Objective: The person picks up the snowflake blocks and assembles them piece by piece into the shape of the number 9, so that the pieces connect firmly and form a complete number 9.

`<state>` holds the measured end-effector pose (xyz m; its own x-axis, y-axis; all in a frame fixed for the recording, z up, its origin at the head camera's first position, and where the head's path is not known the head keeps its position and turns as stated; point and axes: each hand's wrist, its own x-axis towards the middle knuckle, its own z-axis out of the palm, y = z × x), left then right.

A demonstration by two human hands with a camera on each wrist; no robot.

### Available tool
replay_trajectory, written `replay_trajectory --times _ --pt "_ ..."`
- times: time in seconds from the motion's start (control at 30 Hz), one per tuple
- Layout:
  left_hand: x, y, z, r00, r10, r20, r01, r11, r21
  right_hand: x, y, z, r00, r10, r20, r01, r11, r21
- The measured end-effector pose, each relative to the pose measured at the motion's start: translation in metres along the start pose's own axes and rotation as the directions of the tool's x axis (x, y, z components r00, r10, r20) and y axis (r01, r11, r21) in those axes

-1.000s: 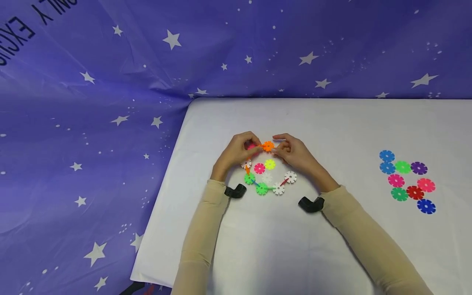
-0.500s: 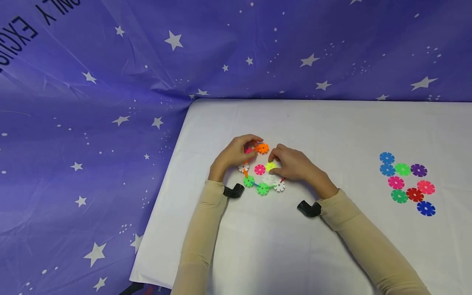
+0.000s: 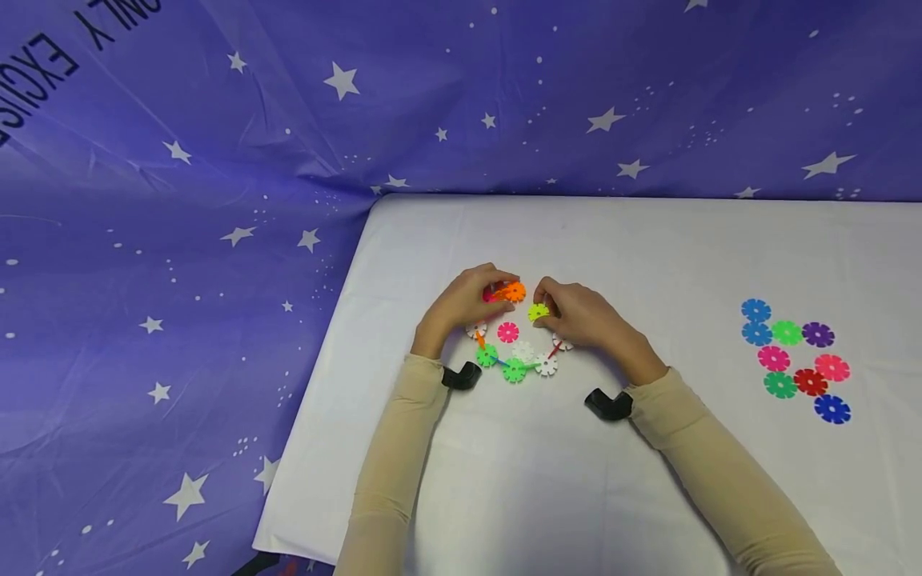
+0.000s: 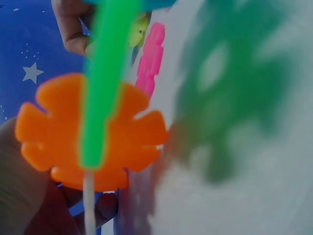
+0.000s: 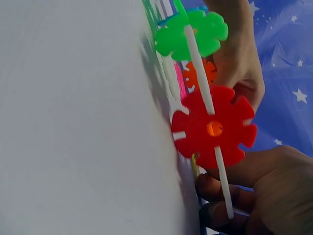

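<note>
My left hand point(image 3: 461, 302) grips the upper left end of a chain of slotted snowflake discs, around a pink disc point(image 3: 491, 296) and an orange disc point(image 3: 515, 292). My right hand point(image 3: 579, 314) pinches a yellow snowflake disc point(image 3: 539, 312) between thumb and fingers, just below and right of the orange one. The chain curves down through a green disc point(image 3: 515, 370) to white discs point(image 3: 547, 365) under my right hand. In the right wrist view a red disc point(image 5: 230, 110) slots upright between white discs. In the left wrist view an orange disc point(image 4: 63, 122) joins a green one point(image 4: 105, 73).
Inside the chain's curve lie a loose pink disc point(image 3: 507, 332) and a white disc point(image 3: 523, 350). Several loose discs, among them a purple one point(image 3: 818, 334) and a dark blue one point(image 3: 832, 409), lie at the right of the white table point(image 3: 648, 240). A starry purple cloth point(image 3: 432, 96) hangs behind.
My right hand has left the orange disc, reached down to the yellow disc and picked it up, then brought it slightly up and right. My left hand stays at the chain's end.
</note>
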<state>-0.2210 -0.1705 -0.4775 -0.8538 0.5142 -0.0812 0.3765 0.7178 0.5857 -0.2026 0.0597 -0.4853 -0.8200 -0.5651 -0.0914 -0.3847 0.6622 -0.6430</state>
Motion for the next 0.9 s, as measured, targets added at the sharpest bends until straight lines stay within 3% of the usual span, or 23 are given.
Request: replay_trajectory --times 0.27,0.47,0.9 --pt "0.002 -0.002 0.003 0.999 0.031 -0.04 -0.032 0.999 -0.019 0.0 0.009 -0.001 0.998 -0.029 -0.051 0.03 0.999 0.022" --pt "0.002 0.002 0.003 0.998 0.05 -0.033 -0.052 0.997 -0.054 0.0 0.013 -0.003 0.989 -0.08 -0.124 0.083 0.996 0.02" --pt "0.006 0.006 0.007 0.999 0.026 -0.025 -0.026 1.0 -0.006 0.002 0.019 -0.001 0.981 -0.071 -0.178 0.076 0.997 0.02"
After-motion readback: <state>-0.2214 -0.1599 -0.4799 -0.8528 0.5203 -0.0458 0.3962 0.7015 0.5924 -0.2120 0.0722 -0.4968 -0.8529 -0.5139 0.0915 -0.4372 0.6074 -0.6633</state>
